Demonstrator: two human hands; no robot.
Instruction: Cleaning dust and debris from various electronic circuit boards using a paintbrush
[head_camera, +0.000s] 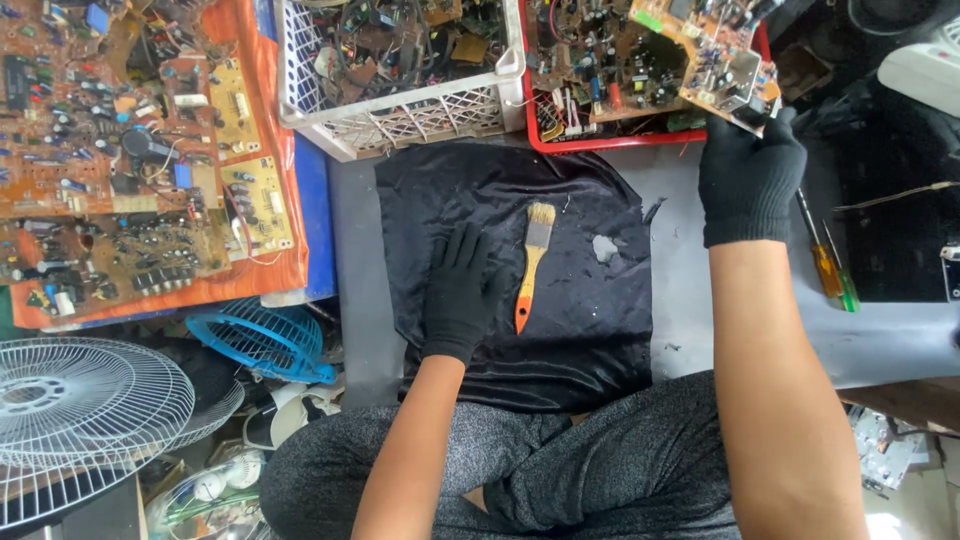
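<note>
Black cloth (590, 330) on the floor: shiny, satin-like, wrinkled. Paintbrush (530, 262): pale bristles, dull metal ferrule, glossy orange handle, looks like painted wood. Both hands in matt black knit gloves, left hand (462, 295), right hand (748, 178). Circuit board (712, 58): brown matt laminate, metal and plastic parts. White basket (400, 110): plastic lattice. Screwdrivers (830, 265): translucent plastic handles, metal shafts. Trousers (600, 470): grey heathered knit.
</note>
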